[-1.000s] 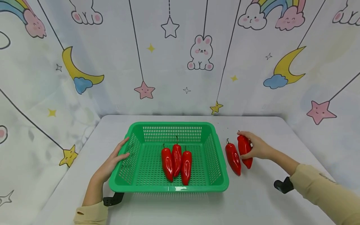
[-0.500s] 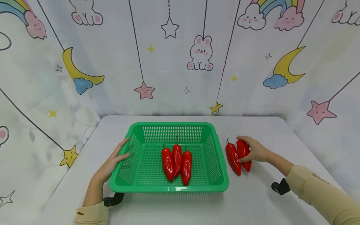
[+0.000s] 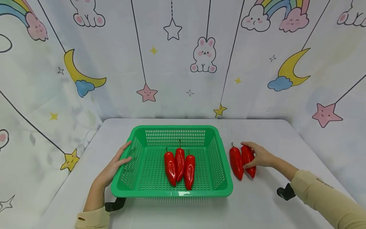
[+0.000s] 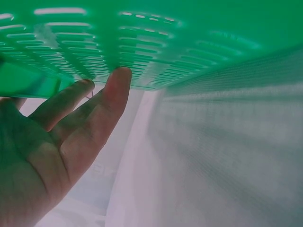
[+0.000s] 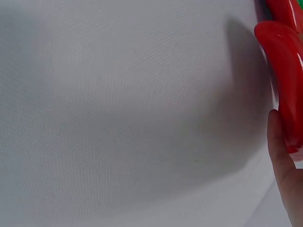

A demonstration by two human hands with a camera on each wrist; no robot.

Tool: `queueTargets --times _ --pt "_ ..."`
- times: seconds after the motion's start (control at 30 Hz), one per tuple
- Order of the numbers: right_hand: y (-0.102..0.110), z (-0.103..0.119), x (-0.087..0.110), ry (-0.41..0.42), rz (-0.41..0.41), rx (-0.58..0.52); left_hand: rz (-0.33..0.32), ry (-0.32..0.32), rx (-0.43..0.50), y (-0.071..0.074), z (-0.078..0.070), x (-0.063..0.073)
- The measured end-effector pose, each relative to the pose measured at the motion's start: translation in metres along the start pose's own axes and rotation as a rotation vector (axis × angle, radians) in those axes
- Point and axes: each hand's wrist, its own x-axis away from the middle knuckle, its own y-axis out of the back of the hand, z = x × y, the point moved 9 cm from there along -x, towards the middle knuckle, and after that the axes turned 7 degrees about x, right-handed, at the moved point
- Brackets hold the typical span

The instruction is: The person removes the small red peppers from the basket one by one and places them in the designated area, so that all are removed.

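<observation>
Right hand [image 3: 260,156] curls round the outer pepper [image 3: 248,160], which lies on the table [image 3: 257,203] with its long axis front to back, touching a second pepper [image 3: 236,161] just right of the basket [image 3: 171,192]; the left hand [image 3: 114,164] rests flat and relaxed on the basket's left wall, three more peppers lying inside. From the left wrist, straight fingers [image 4: 116,90] press the green lattice [image 4: 151,42]. From the right wrist, one fingertip [image 5: 279,142] touches the pepper [image 5: 286,85], with bare tabletop [image 5: 118,118] beside it.
</observation>
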Motion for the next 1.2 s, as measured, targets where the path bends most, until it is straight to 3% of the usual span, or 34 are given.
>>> queueTargets --times 0.7,1.2 --pt "-0.016 0.0 -0.007 0.023 0.027 0.053 0.001 0.004 0.022 0.001 0.001 0.0" --pt "-0.01 0.004 0.004 0.027 -0.017 0.045 0.005 -0.002 0.004 0.0 0.001 0.0"
